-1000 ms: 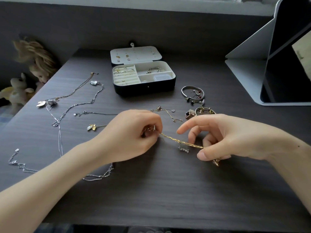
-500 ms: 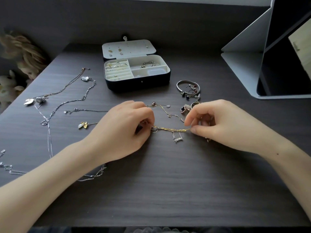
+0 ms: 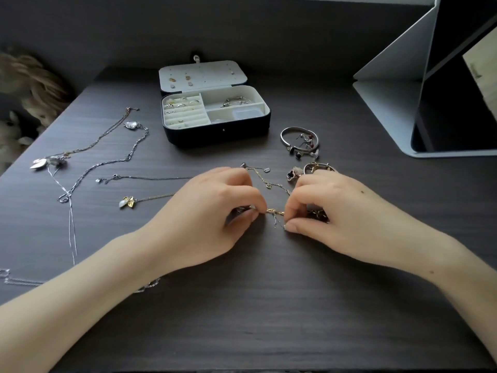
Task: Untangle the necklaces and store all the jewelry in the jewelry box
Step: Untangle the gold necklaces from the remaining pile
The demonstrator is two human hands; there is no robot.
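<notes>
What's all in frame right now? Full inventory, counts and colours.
dark wood-grain table: 1, dark brown, fills frame
open black jewelry box with white lining: 1, far centre, holds rings and bangles
long silver chain necklaces: several, silver, left side, crossing
gold flower pendant with pearl: 1, left of left hand
thin gold chain: 1, pinched between both hands
silver bangle: 1, right of box
black clover charm: 1, by right hand
grey folding tablet stand: 1, far right
plush toys: blurred, far left
left hand: fingers closed on chain
right hand: fingers closed on chain

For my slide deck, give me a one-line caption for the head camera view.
Both hands, left and right, pinch a gold chain before an open jewelry box.
</notes>
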